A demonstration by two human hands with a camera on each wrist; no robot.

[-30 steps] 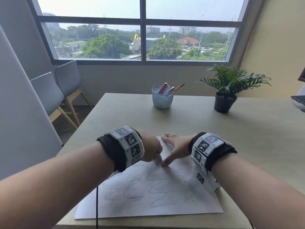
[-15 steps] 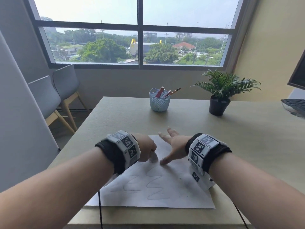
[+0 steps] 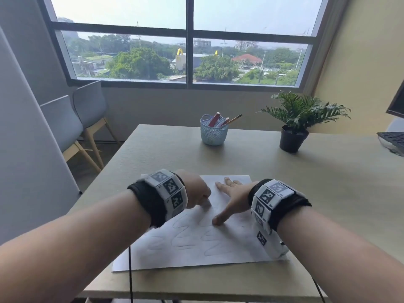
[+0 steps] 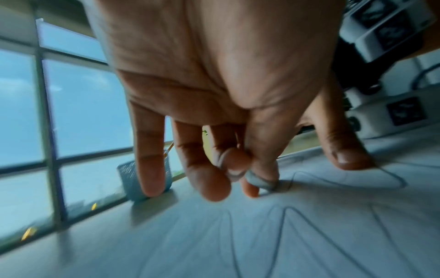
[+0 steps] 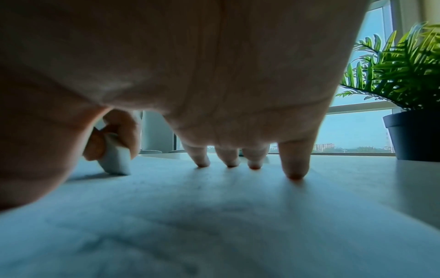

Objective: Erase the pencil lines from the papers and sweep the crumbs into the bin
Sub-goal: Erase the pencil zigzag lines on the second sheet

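A white paper (image 3: 196, 248) with wavy pencil lines (image 3: 209, 241) lies on the table's near edge. My left hand (image 3: 196, 193) pinches a small white eraser (image 3: 206, 207) whose tip touches the paper's upper part. The left wrist view shows that eraser (image 4: 260, 181) between thumb and fingers beside a pencil line (image 4: 345, 185). My right hand (image 3: 229, 197) lies flat on the paper just right of the eraser, fingers spread, thumb toward it. From the right wrist view its fingertips (image 5: 295, 175) press on the paper (image 5: 214, 225), and the eraser (image 5: 114, 161) stands at the left.
A light blue basket (image 3: 213, 133) with pens and a pencil stands mid-table at the back. A potted plant (image 3: 294, 127) is at the back right, a keyboard (image 3: 393, 141) at the right edge. Two grey chairs (image 3: 83, 119) stand left of the table (image 3: 328, 182).
The head camera has tilted, so the paper sits differently in view. The left hand with the eraser has shifted slightly over the paper's upper part; the right hand has stayed flat on the paper.
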